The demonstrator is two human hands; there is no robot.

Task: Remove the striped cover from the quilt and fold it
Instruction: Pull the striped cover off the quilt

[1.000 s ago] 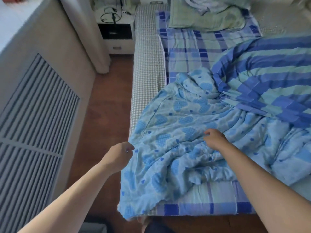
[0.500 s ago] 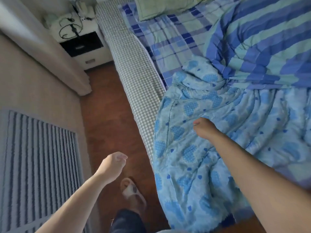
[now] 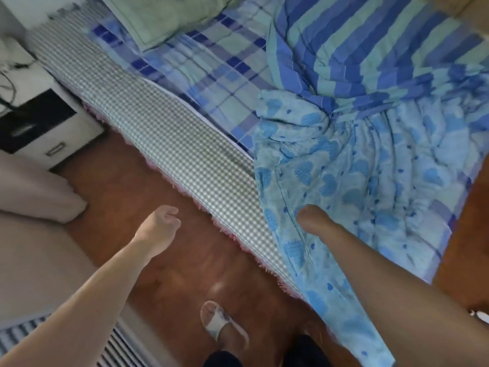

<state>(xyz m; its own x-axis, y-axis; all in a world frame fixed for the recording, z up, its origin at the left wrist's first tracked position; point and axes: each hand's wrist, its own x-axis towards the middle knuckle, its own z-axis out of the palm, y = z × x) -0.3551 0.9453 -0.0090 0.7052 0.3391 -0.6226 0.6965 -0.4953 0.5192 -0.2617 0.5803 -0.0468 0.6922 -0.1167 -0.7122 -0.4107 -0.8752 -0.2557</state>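
The striped cover (image 3: pixel 375 49), in blue and green bands, lies bunched at the far right of the bed, its mouth gathered where the light blue heart-print quilt (image 3: pixel 370 176) comes out of it. The quilt spreads over the bed's near corner and hangs down toward the floor. My right hand (image 3: pixel 311 217) rests on the quilt near its left edge with its fingers curled into the fabric. My left hand (image 3: pixel 161 226) hovers over the floor beside the bed, fingers loosely curled, holding nothing.
A blue plaid sheet (image 3: pixel 211 67) covers the mattress, with a green pillow (image 3: pixel 164 17) at the head. The bed's side is grey check fabric (image 3: pixel 169 139). A white nightstand (image 3: pixel 39 123) stands at left. My slippered foot (image 3: pixel 219 324) is on the wooden floor.
The view has swung left and down along the bedside. My left hand let go of the quilt's edge and moved out over the floor. My right hand slid toward the quilt's left edge.
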